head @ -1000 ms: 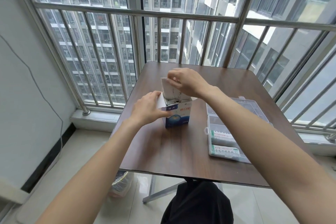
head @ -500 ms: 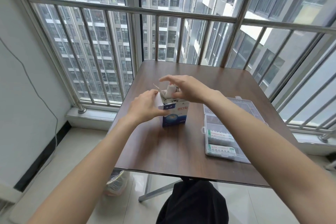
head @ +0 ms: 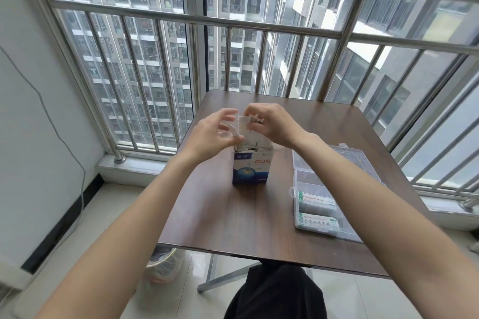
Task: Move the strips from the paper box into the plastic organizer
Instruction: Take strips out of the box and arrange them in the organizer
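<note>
A blue and white paper box stands upright with its top open in the middle of the brown table. Just above its opening my right hand pinches a small bunch of white strips. My left hand is at the left side of the strips, fingers spread and loosely curved, thumb near the box's top edge. More strips show inside the box. The clear plastic organizer lies open to the right of the box, with two green and white packets in its near compartments.
A metal railing and window run along the far side of the table. A bin with a plastic liner stands on the floor under the table's left corner. My dark-clothed lap is below the near edge.
My right hand has lifted the strips up out of the box. My left hand has left the box's side and risen to the strips.
</note>
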Available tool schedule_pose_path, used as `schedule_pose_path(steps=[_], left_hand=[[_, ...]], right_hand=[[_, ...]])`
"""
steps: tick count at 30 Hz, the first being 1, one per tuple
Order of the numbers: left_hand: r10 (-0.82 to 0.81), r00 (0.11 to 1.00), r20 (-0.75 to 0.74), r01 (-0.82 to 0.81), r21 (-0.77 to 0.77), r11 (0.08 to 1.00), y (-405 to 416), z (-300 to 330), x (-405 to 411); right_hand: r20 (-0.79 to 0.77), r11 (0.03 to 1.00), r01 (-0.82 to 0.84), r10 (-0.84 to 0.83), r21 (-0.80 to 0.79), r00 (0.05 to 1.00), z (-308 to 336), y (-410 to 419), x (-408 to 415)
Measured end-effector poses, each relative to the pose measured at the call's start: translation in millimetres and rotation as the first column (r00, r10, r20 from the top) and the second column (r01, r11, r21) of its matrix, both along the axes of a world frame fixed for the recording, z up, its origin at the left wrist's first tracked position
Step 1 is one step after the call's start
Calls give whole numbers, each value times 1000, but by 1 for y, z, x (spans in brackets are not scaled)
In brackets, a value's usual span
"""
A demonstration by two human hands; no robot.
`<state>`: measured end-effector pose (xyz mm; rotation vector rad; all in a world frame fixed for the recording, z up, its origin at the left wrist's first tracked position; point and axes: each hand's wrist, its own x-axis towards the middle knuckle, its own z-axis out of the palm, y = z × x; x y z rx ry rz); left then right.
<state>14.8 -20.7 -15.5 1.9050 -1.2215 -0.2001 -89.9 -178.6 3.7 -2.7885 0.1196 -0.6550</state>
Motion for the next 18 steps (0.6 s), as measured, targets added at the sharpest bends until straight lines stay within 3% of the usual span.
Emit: schedule_pose_path(steps=[4, 7, 10, 13, 18], left_hand=[[-13, 998, 69, 9, 59, 998, -13, 8, 5], [-39, 999, -19, 40, 77, 996, -24, 8, 10], [-37, 992, -118, 38, 8, 999, -33, 9, 13], [-52, 975, -216, 34, -90, 995, -39, 22, 15], [-211, 884, -416, 112, -250, 962, -42, 53, -7]], right_hand=[[25, 974, 15, -22, 227, 999, 11, -1, 1], [39, 958, 18, -30, 286, 999, 16, -3, 2], [105, 946, 42, -80, 321, 991, 17, -4, 3], [221, 890, 27, -142, 455, 965, 27, -8, 1], [358, 708, -111, -210, 698, 910, 45, -7, -21]])
